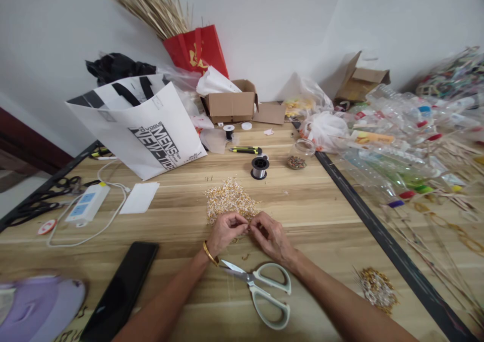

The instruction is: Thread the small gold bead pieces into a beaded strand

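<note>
My left hand (227,232), with a gold bangle (210,254) at the wrist, is closed in a pinch. My right hand (273,236) pinches too, its fingertips almost meeting those of the left. What they hold is too small to make out. Just beyond the fingers spreads a pile of gold and clear beaded pieces (229,198). Scissors (251,281) with pale handles lie partly spread below the hands, the blade tips close to the left wrist. A spool of thin wire (259,167) stands behind the pile.
A black phone (121,289) and a power strip (88,203) lie at left, near a white paper bag (139,135). Behind are a utility knife (245,150), a jar of beads (298,158) and a cardboard box (231,105). Plastic bottles (393,165) crowd the right, above another beaded pile (376,289).
</note>
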The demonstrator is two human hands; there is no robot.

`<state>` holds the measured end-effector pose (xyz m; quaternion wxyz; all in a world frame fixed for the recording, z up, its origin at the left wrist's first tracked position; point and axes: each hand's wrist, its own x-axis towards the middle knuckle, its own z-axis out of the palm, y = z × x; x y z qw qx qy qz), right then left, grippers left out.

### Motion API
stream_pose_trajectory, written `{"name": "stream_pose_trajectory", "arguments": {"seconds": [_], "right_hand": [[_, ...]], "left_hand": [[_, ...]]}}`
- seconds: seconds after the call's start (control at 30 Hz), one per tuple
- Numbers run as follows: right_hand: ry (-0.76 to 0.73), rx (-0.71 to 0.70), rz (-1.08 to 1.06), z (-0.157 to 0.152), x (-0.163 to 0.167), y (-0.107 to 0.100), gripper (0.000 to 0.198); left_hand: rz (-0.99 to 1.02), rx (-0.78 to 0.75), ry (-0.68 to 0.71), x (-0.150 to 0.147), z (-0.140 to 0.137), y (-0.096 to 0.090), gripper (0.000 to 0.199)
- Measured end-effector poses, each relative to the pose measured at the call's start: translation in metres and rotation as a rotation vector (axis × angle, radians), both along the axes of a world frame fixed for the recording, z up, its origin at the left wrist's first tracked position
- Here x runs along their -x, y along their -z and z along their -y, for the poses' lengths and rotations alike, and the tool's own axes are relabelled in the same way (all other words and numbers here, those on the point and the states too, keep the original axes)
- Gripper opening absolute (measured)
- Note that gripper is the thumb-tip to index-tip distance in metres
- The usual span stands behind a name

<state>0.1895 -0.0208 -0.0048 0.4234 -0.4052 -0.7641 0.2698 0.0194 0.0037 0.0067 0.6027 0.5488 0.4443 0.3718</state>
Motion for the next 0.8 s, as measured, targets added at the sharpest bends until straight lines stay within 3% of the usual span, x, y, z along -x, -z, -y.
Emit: {"name": "stream_pose_trajectory", "arguments": {"seconds": [0.8], "right_hand": [[0.007, -0.024, 0.014, -0.001, 0.0002, -0.0016, 0.009]], "left_hand": [[-0.061, -0.099, 0.021, 0.0022, 0.0002, -0.0037, 0.012]]}}
